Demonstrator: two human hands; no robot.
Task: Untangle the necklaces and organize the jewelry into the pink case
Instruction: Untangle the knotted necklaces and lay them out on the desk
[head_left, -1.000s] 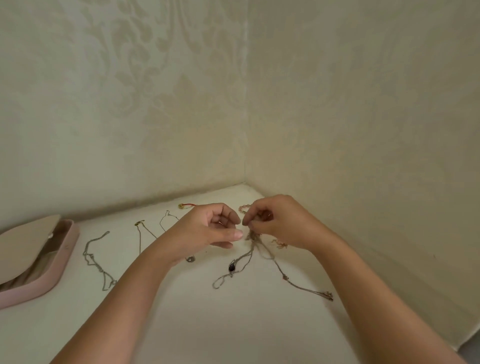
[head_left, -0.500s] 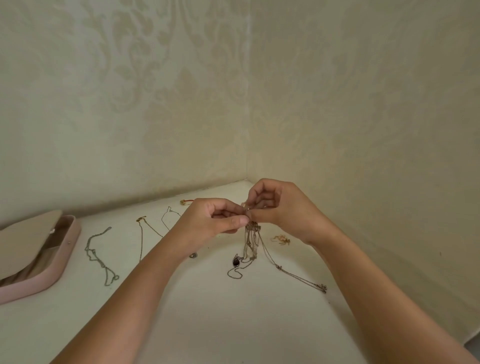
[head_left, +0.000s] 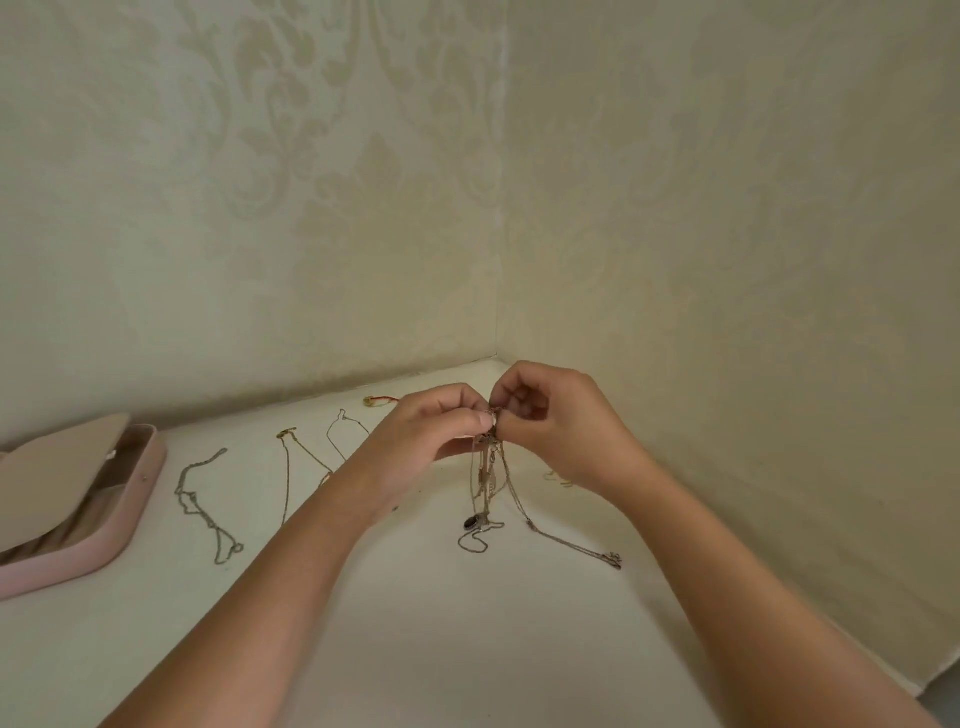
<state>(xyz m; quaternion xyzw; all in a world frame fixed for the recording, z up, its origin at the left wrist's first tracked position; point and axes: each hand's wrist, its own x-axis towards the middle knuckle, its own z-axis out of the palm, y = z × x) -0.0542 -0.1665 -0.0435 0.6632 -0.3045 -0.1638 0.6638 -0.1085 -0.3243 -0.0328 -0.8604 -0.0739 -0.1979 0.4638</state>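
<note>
Necklaces (head_left: 488, 483) hang in a tangled bunch straight down from your pinch. Their lowest loops and a dark pendant (head_left: 471, 522) rest on the tabletop (head_left: 467, 649) just below it, and one strand trails off down and to the right of the grip to a clasp end (head_left: 615, 560). Your left hand (head_left: 431, 431) has thumb and forefinger closed tight on the top of the knot. Your right hand (head_left: 556, 421), fingers curled, pinches the same spot from the other side. Which strand each fingertip has is too small to tell.

The main risk is your own pull. If you draw your hands apart while the knot is bunched, you will likely cinch it tighter, and links this fine could kink or snap. Lifting higher would probably swing the pendant and drag the trailing strand, which could snag the small gold piece (head_left: 558, 479) lying just under your right hand. If one pinch lets go, the hanging loops may drop and knot again.

Watch your left forearm too. A gold chain (head_left: 287, 467) and a thin chain (head_left: 343, 431) lie just left of the grip, partly under the arm, with a silver chain (head_left: 208, 504) further left. A careless sweep would likely bunch them together. The pink case (head_left: 135, 499) sits open far to the left of the grip, and none of this bunch is in it yet.
</note>
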